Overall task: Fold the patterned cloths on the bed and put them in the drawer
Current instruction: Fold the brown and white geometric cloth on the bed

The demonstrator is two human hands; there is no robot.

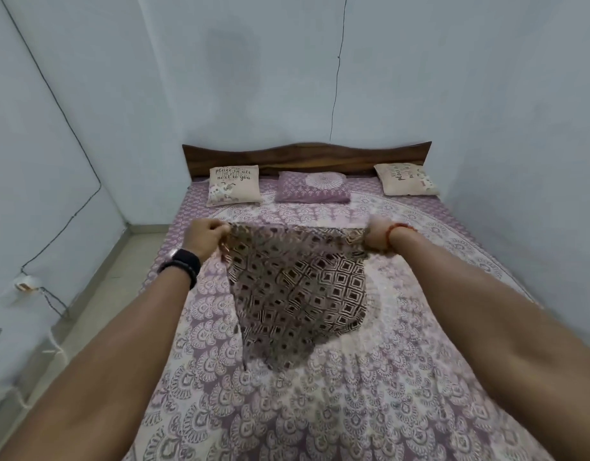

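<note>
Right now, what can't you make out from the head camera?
- Drawer: nowhere in view, so its place is unknown.
- Other cloths: only one cloth shows; any others lie outside the frame.
- Right hand: motion-blurred, so its finger grip is unclear.
- Left hand: fingertips hidden by the cloth's corner.
- Right cushion: print too small to read.

We have open bedsheet (370,377) all around the held cloth (297,287) and toward us. Three pillows (312,191) line the headboard (303,158) far ahead; walls (519,161) close in on the right and behind it.
</note>
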